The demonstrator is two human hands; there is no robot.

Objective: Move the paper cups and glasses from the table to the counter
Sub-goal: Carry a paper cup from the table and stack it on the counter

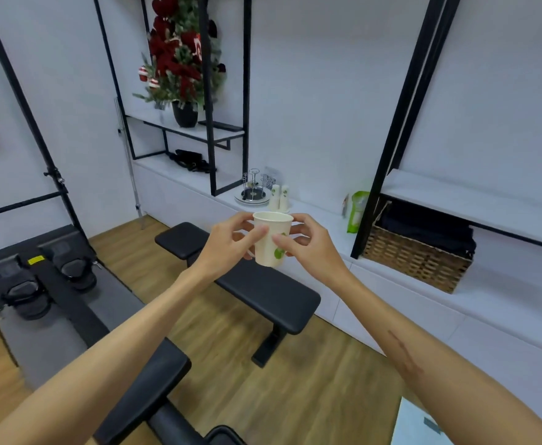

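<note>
both hands, left hand (228, 244) and right hand (308, 244), pinch one paper cup (271, 239) by its sides. it looks light, thin-walled, easily crushed; best held gently below the rim.

Both hands were up in front holding one paper cup (272, 238), upright, white with green spots. The left hand (228, 244) pinched its left side, the right hand (308, 244) its right side. Behind it the white counter (324, 220) had two upside-down cup stacks (279, 196) beside a wire rack (254, 187), plus a wicker basket (418, 258). A black bench (263, 290) stood on the wood floor below.
</note>
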